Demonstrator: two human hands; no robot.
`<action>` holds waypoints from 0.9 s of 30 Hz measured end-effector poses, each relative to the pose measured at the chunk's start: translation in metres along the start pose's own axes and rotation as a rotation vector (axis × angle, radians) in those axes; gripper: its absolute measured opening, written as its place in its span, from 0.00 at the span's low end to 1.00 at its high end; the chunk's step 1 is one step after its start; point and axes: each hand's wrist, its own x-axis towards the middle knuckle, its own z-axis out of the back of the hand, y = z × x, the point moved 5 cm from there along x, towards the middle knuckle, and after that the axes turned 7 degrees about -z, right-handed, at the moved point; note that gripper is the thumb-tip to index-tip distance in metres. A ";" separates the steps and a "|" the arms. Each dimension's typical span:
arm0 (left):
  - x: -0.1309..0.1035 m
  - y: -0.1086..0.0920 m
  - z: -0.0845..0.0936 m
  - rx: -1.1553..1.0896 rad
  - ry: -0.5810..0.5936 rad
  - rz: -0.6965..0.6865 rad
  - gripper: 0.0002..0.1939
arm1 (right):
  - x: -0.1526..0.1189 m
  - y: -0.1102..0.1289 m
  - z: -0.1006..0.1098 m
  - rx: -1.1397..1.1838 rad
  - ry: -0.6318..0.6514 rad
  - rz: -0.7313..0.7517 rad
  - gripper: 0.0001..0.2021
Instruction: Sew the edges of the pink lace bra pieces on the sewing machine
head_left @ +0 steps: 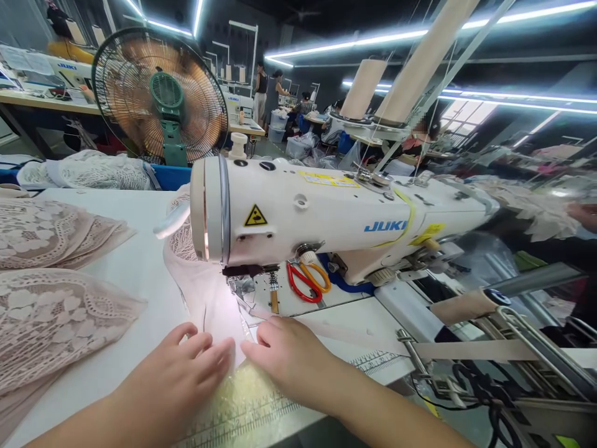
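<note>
A white sewing machine (289,211) stands in front of me. Pale pink fabric (212,289) with a lace part runs under its lit needle area. My left hand (180,367) rests on that fabric left of the presser foot, fingers bent and apart, pressing it down. Closer to the foot, my right hand (293,358) pinches the fabric's edge between thumb and forefinger. A pale strip (336,333) passes from the roller on the right behind my right hand toward the foot. Beneath my hands the table bears a ruler tape (252,417).
Lace pieces (60,317) lie on the left of the table. Scissors (308,280) with red and orange handles rest behind the needle area. A large fan (161,93) stands beyond the table. Thread cones (364,87) rise behind the machine, and people work farther back.
</note>
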 end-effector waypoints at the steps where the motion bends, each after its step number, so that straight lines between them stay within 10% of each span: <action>1: 0.000 0.002 0.001 0.001 -0.003 -0.002 0.13 | 0.003 -0.001 0.000 -0.010 0.023 -0.009 0.06; 27: 0.008 0.064 -0.013 -0.024 0.161 0.026 0.15 | 0.045 0.003 0.002 -0.097 0.352 -0.260 0.18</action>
